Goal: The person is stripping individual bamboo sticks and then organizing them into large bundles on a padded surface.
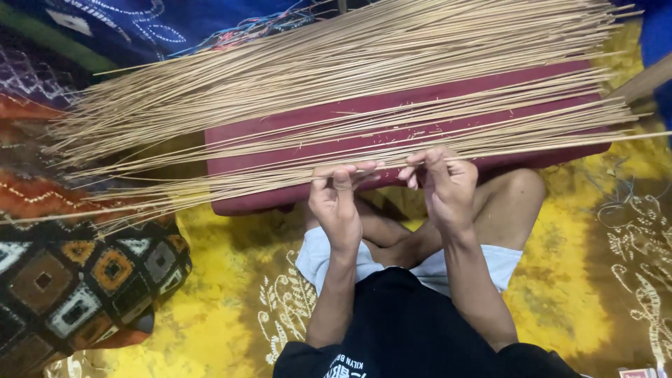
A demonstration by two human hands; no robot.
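A big spread of long thin tan sticks [336, 77] lies across a low dark red bench [392, 143] in front of me. My left hand [337, 203] is at the near edge of the bench, fingertips pinching one of the nearest sticks. My right hand [445, 183] sits just to its right, fingers curled on the same near sticks. The two hands almost touch. My crossed bare legs [490, 210] and black shirt are below them.
A patterned cushion [77, 280] with diamond squares lies at the lower left. A yellow printed cloth [581, 280] covers the floor. Blue and multicoloured fabric [140, 28] lies behind the sticks, whose ends jut far out left and right.
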